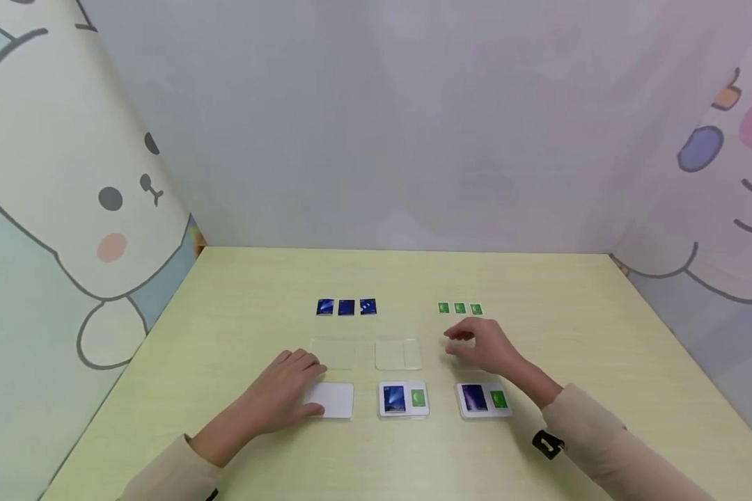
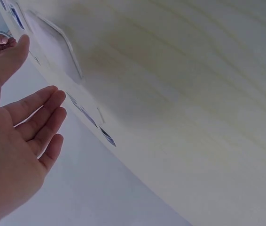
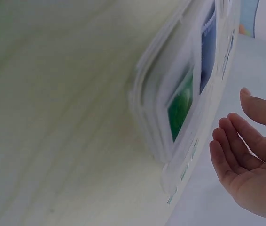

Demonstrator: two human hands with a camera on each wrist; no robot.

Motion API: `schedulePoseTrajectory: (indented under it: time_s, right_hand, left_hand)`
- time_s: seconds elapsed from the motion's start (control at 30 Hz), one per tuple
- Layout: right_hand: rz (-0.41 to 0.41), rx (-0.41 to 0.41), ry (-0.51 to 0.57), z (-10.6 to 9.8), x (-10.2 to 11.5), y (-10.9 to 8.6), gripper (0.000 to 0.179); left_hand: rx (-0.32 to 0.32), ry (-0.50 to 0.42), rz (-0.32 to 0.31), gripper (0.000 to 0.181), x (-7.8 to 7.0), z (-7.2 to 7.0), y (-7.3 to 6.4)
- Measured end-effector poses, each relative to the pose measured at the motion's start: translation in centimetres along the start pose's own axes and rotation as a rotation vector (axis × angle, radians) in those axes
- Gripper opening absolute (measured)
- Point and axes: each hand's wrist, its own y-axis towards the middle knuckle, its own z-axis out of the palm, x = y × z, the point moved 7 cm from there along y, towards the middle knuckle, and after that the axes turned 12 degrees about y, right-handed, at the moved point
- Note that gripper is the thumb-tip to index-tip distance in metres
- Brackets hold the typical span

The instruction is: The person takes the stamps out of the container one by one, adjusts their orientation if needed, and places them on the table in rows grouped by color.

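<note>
My left hand (image 1: 280,393) is by the left edge of a blank white card (image 1: 333,401), thumb and fingers apart; whether it touches the card I cannot tell. In the left wrist view its fingers look relaxed. With fingers gently bent and nothing between them and the thumb, my right hand (image 1: 485,346) hovers over the right side, partly hiding a clear piece beneath. Closer to me lie a middle card (image 1: 403,399) and a right card (image 1: 484,401), each bearing a blue picture and a green one. Two clear flat pieces, left (image 1: 333,353) and middle (image 1: 397,354), lie behind the cards.
Farther back, three small blue pictures (image 1: 347,307) form a row on the left. Three small green pictures (image 1: 460,307) line up on the right. The pale wooden table (image 1: 257,278) meets a plain grey backdrop (image 1: 401,139), with cartoon-printed walls at both sides.
</note>
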Motion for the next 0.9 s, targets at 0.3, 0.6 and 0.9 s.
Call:
schedulePoseTrajectory:
  time_s: [0.3, 0.6, 0.9]
  right_hand:
    - [-0.054, 0.003, -0.066, 0.3, 1.0, -1.7, 0.025]
    - [-0.083, 0.015, -0.209, 0.6, 2.7, -2.9, 0.032]
    - [-0.262, -0.121, -0.329, 1.4, 4.1, -3.8, 0.035]
  left_hand:
    - [0.025, -0.018, 0.037, 0.057, -1.2, -0.5, 1.3]
    - [0.015, -0.006, 0.059, 0.059, -2.3, -1.1, 2.8]
    - [0.002, -0.009, 0.078, 0.059, -3.4, -2.1, 4.2]
